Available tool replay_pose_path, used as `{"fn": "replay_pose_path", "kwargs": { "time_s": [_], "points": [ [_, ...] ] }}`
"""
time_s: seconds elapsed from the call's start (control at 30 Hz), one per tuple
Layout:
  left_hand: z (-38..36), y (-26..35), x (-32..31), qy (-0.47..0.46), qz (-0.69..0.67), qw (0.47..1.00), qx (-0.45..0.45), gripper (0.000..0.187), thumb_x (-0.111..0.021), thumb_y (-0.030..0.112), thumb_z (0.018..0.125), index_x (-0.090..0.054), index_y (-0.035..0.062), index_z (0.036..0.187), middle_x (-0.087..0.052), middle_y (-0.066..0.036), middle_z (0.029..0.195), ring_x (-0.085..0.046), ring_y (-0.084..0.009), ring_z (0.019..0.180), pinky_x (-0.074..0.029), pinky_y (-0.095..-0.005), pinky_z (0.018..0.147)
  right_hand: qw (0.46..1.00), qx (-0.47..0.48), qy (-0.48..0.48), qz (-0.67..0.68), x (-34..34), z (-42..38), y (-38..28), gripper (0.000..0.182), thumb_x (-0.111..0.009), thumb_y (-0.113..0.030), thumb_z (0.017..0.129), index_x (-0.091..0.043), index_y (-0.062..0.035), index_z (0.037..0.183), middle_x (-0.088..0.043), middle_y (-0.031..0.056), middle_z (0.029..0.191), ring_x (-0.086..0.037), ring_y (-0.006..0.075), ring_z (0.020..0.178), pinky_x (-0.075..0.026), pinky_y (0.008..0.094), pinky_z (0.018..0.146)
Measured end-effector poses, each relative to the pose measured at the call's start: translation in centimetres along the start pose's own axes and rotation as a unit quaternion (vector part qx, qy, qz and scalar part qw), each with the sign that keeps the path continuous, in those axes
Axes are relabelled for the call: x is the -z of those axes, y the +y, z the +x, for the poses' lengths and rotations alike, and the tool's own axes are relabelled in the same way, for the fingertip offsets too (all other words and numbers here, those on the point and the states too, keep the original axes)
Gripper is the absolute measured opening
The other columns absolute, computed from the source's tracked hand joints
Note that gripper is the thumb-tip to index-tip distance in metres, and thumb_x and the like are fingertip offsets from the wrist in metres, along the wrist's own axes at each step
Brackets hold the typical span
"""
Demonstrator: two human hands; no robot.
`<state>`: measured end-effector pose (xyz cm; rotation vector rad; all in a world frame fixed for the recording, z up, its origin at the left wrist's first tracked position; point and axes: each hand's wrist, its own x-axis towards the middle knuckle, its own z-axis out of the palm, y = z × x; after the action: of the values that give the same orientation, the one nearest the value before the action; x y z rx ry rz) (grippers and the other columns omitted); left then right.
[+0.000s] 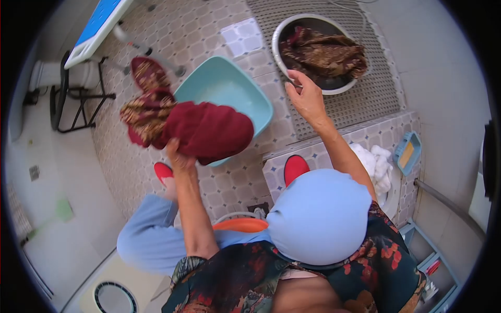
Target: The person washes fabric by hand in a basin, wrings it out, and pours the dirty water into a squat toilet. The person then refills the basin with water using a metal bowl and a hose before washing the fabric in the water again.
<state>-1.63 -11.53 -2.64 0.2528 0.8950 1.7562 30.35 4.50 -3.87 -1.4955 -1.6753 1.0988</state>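
Note:
My left hand (181, 157) grips the near edge of a dark red cloth (209, 130) with a brown and gold patterned part that hangs to its left. The cloth is bunched over the left side of a light teal basin (229, 86) on the tiled floor. My right hand (308, 99) is in the air near the lower left rim of a round white-rimmed basin (278, 49), its fingers apart and nothing between them. Inside that basin lies a brown patterned cloth (326, 52) against a dark bottom.
A grey textured mat (308, 117) lies under the round basin. White cloth (376, 164) and a blue soap dish (408, 152) are at the right. A blue and white seat (99, 23) and a black folding frame (78, 101) stand upper left. An orange tub (241, 225) is by my legs.

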Motion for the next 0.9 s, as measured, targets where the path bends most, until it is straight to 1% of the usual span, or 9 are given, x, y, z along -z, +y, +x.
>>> {"fn": "replay_pose_path", "kwargs": {
  "time_s": [0.13,0.23,0.37,0.47,0.6,0.73,0.77,0.87,0.9],
  "points": [
    [-0.1,2.7,-0.9,0.016,0.034,0.999,-0.029,0.069,-0.07,0.02,0.069,-0.047,0.0033,0.132,-0.056,-0.014,0.129,-0.053,-0.0323,0.121,-0.039,-0.0495,0.108,0.935,0.164,0.156,-0.273,4.0,1.3,3.5,0.072,-0.075,-0.022,0.075,-0.043,-0.0118,0.138,-0.05,0.0177,0.132,-0.043,0.0356,0.125,-0.035,0.0488,0.1],
    [0.4,3.8,-1.8,0.045,0.061,0.995,-0.06,0.07,-0.07,0.026,0.069,-0.048,0.0047,0.131,-0.056,-0.014,0.129,-0.054,-0.0322,0.119,-0.041,-0.0488,0.106,0.858,0.161,0.058,-0.484,6.0,5.2,6.2,0.107,-0.084,-0.035,0.064,-0.021,-0.0238,0.15,-0.024,0.0182,0.15,-0.024,0.0434,0.136,-0.022,0.0675,0.102],
    [0.5,6.3,-3.6,0.083,0.089,0.99,-0.07,0.07,-0.071,0.036,0.07,-0.048,0.0067,0.13,-0.058,-0.013,0.126,-0.056,-0.0324,0.116,-0.044,-0.0486,0.103,0.82,0.13,-0.057,-0.554,5.9,9.6,8.1,0.126,-0.087,-0.044,0.057,-0.006,-0.0295,0.152,-0.014,0.0237,0.154,-0.023,0.0478,0.136,-0.025,0.0662,0.104],
    [0.2,9.6,-3.2,0.093,0.102,0.99,-0.032,0.072,-0.07,0.04,0.072,-0.047,0.0079,0.133,-0.057,-0.014,0.128,-0.055,-0.0328,0.118,-0.044,-0.0495,0.103,0.833,0.044,-0.106,-0.541,4.5,11.9,9.3,0.126,-0.087,-0.044,0.057,-0.005,-0.0291,0.152,-0.013,0.0245,0.154,-0.028,0.0487,0.133,-0.031,0.0642,0.101],
    [-1.6,13.7,-4.4,0.129,0.171,0.977,-0.019,0.073,-0.067,0.044,0.076,-0.044,0.0104,0.137,-0.055,-0.013,0.132,-0.052,-0.0336,0.122,-0.041,-0.0511,0.105,0.828,0.076,-0.04,-0.555,2.2,13.8,14.8,0.127,-0.086,-0.045,0.057,-0.004,-0.0242,0.153,-0.02,0.0256,0.152,-0.043,0.0448,0.121,-0.036,0.0561,0.099],
    [-3.6,17.1,-3.0,0.13,0.171,0.976,-0.038,0.07,-0.066,0.043,0.078,-0.044,0.0105,0.137,-0.054,-0.012,0.133,-0.051,-0.0336,0.123,-0.04,-0.0507,0.106,0.907,0.086,-0.051,-0.41,3.1,13.6,14.3,0.117,-0.086,-0.036,0.058,-0.016,-0.017,0.15,-0.034,0.0245,0.143,-0.048,0.0387,0.115,-0.04,0.0481,0.096],
    [-3.5,17.0,-3.1,0.13,0.162,0.977,-0.046,0.07,-0.065,0.043,0.079,-0.044,0.0105,0.137,-0.054,-0.012,0.133,-0.051,-0.0336,0.123,-0.04,-0.0507,0.106,0.916,0.093,0.001,-0.389,2.8,13.7,14.7,0.103,-0.084,-0.029,0.06,-0.029,-0.0127,0.145,-0.05,0.0251,0.128,-0.053,0.0382,0.111,-0.043,0.0448,0.094],
    [-3.8,16.8,-3.4,0.137,0.136,0.979,-0.071,0.07,-0.065,0.043,0.079,-0.044,0.0105,0.137,-0.054,-0.012,0.133,-0.051,-0.0336,0.123,-0.04,-0.0506,0.106,0.959,0.047,0.065,-0.27,1.8,14.8,16.6,0.087,-0.083,-0.024,0.061,-0.043,-0.0082,0.136,-0.059,0.0223,0.115,-0.058,0.0379,0.102,-0.047,0.043,0.088],
    [-4.3,17.0,-3.4,0.142,0.13,0.978,-0.078,0.07,-0.065,0.043,0.079,-0.044,0.0105,0.137,-0.054,-0.012,0.133,-0.051,-0.0336,0.123,-0.04,-0.0505,0.106,0.944,0.036,0.109,-0.311,1.7,15.0,16.3,0.062,-0.079,-0.023,0.066,-0.058,-0.0045,0.121,-0.066,0.0213,0.101,-0.063,0.0371,0.095,-0.05,0.0411,0.084]
  ]
}}
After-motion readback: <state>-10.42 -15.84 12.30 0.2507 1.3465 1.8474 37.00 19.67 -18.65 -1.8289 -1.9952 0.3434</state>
